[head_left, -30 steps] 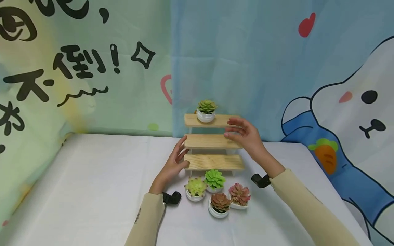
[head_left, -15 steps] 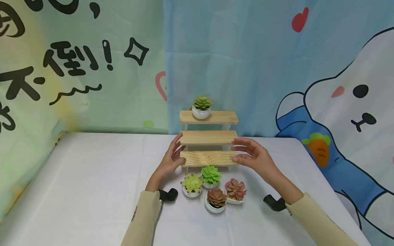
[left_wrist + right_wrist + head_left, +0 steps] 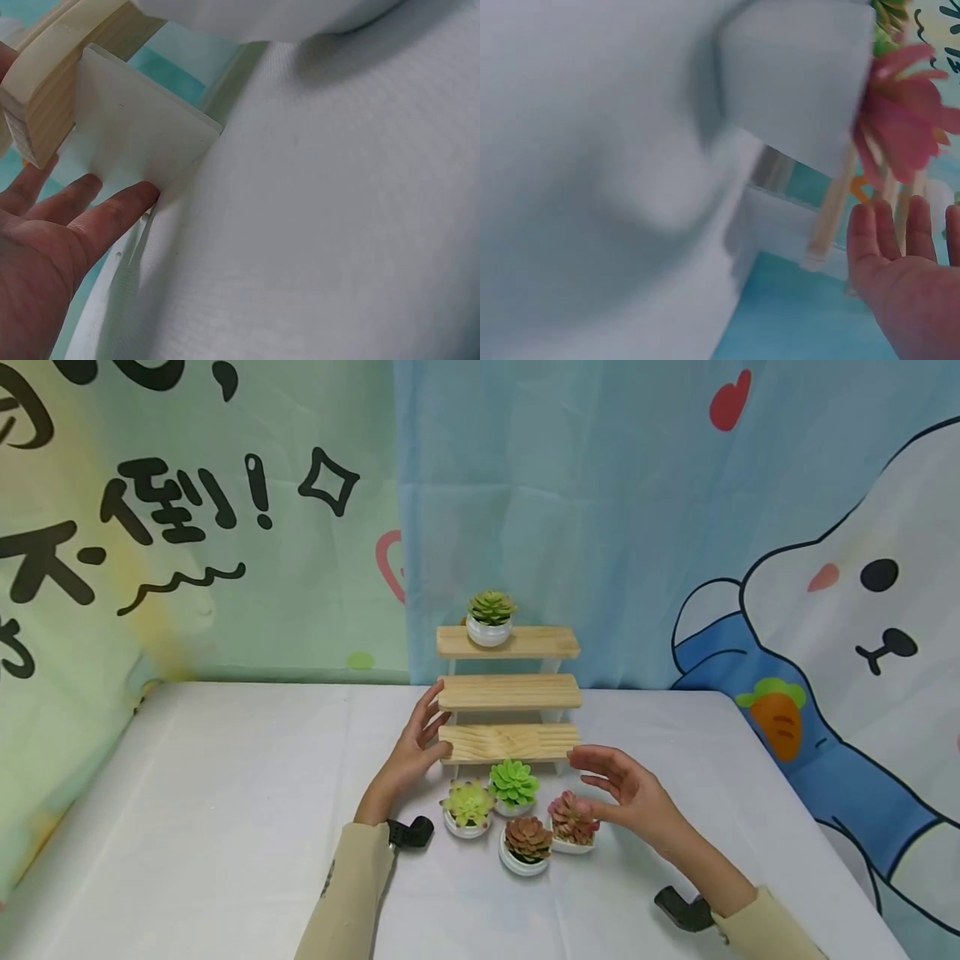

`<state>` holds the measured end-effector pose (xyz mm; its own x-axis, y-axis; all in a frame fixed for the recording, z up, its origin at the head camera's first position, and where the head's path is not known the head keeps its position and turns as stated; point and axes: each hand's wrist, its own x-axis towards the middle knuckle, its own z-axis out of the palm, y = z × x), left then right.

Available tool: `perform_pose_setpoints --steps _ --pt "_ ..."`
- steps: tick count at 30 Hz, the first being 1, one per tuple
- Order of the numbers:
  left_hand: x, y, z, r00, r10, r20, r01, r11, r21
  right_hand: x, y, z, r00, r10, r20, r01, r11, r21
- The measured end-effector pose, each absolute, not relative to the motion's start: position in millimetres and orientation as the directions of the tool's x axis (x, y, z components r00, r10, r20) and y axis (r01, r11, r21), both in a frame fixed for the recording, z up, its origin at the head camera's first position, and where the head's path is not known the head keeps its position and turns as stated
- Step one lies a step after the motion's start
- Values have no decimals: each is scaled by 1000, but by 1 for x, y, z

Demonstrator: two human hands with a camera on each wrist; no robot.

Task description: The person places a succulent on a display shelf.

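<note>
A tiered wooden stand (image 3: 510, 693) with white supports stands at the table's back. At its left end is my left hand (image 3: 408, 756); in the left wrist view my fingers (image 3: 120, 214) lie fairly straight against the white side panel (image 3: 142, 120), below the plank end. My right hand (image 3: 637, 797) reaches over the pink succulent (image 3: 573, 818), thumb in front of its leaves and fingers extended beyond. In the right wrist view its white pot (image 3: 795, 82) and pink leaves (image 3: 904, 112) are close to the spread fingers; contact is unclear.
A green succulent (image 3: 491, 617) in a white pot sits on the top shelf. Before the stand are a bright green succulent (image 3: 513, 782), a yellow-green one (image 3: 468, 804) and a brown one (image 3: 527, 840). Printed cloth (image 3: 615, 510) hangs behind the white table (image 3: 247, 810).
My right hand has come down from the stand's right end, past the lower shelf, to the pink succulent. My left hand stays at the stand's left end. The head view has shifted slightly.
</note>
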<state>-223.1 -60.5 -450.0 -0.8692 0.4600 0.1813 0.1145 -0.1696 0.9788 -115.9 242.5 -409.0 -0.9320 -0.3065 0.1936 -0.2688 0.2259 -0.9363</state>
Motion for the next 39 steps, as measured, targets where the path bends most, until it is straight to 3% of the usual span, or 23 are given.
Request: perform_pose_setpoints --steps 11,20,39 --pt "-225 -61 -451 -865 464 189 126 -165 978 -101 249 -433 -920 -375 116 -229 273 -934" --pt "-238 -58 -480 -870 442 220 157 -175 972 -97 247 -434 -934 -337 -116 -40 424 -905" --pt "-239 -57 -479 -869 455 197 130 -176 976 -97 246 -437 -952 -279 -128 -11 448 -894"
